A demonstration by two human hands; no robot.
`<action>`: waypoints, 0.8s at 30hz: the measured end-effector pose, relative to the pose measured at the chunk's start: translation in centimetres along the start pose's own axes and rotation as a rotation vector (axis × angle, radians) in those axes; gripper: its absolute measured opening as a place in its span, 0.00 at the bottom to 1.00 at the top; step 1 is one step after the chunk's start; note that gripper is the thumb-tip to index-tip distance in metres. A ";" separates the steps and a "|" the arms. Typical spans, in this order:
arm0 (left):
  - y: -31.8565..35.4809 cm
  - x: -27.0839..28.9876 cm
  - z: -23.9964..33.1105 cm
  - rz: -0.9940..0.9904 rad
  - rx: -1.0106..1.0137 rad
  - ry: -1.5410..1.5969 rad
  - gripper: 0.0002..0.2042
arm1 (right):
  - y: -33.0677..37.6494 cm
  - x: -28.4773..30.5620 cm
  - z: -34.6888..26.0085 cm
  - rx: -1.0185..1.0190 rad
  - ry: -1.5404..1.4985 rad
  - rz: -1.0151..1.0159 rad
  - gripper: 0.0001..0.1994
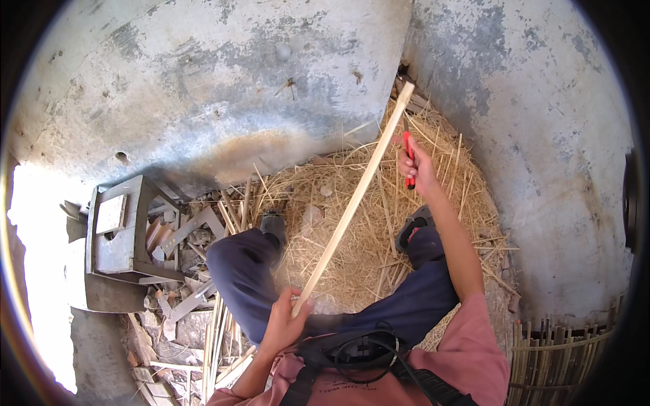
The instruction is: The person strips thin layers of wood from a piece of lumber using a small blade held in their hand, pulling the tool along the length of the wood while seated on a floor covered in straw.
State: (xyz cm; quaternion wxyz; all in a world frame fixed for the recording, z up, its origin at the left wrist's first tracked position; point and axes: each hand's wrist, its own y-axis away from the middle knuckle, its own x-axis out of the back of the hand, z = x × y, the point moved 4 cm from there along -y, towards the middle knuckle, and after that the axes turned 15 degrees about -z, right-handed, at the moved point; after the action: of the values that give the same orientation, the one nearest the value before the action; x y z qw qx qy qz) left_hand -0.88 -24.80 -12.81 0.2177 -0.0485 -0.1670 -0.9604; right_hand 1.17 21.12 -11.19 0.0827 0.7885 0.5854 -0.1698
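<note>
A long pale strip, likely split bamboo or wood (355, 196), slants across the middle from my lap up toward the wall corner. Its lower end is gripped in my left hand (286, 318), with the fingers wrapped round it. My right hand (420, 169) is closed round the red and black handle of a knife (409, 159). The knife's thin blade points up, close beside the strip's upper part; whether they touch I cannot tell. Shavings (332, 237) lie in a thick heap under the strip and round my feet.
Two worn, patchy walls (271, 68) meet in a corner ahead. A wooden stool (122, 223) lies tipped at the left among rubble and scraps. Several long strips (214, 338) lie by my left leg. A woven stick basket (562, 358) stands at the lower right.
</note>
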 end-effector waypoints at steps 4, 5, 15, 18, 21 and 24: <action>-2.9 0.1 -0.7 0.017 -0.124 0.076 0.10 | 2.0 -3.6 2.2 -0.053 0.139 0.039 0.22; -3.5 0.3 -0.4 0.016 -0.167 0.076 0.10 | 2.4 -4.4 2.7 -0.058 0.107 0.014 0.20; -7.8 1.6 4.8 0.014 -0.304 0.236 0.18 | 4.1 -8.7 0.7 0.084 0.360 0.265 0.19; -8.6 2.3 3.8 -0.068 -0.314 0.323 0.21 | 4.4 -8.2 -0.4 0.233 0.326 0.378 0.16; -9.2 1.7 4.7 -0.104 -0.270 0.358 0.21 | 5.4 -8.3 -0.5 0.433 0.516 0.224 0.20; -9.7 1.2 4.7 -0.109 -0.248 0.340 0.23 | 5.5 -12.1 0.5 0.365 0.796 0.028 0.22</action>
State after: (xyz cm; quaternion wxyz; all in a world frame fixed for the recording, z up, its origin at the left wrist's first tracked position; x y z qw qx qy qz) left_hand -6.03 -15.46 -11.12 0.1828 0.0971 -0.0108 -0.9783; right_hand 3.22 8.42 -7.64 -0.2879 0.8021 0.5210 0.0479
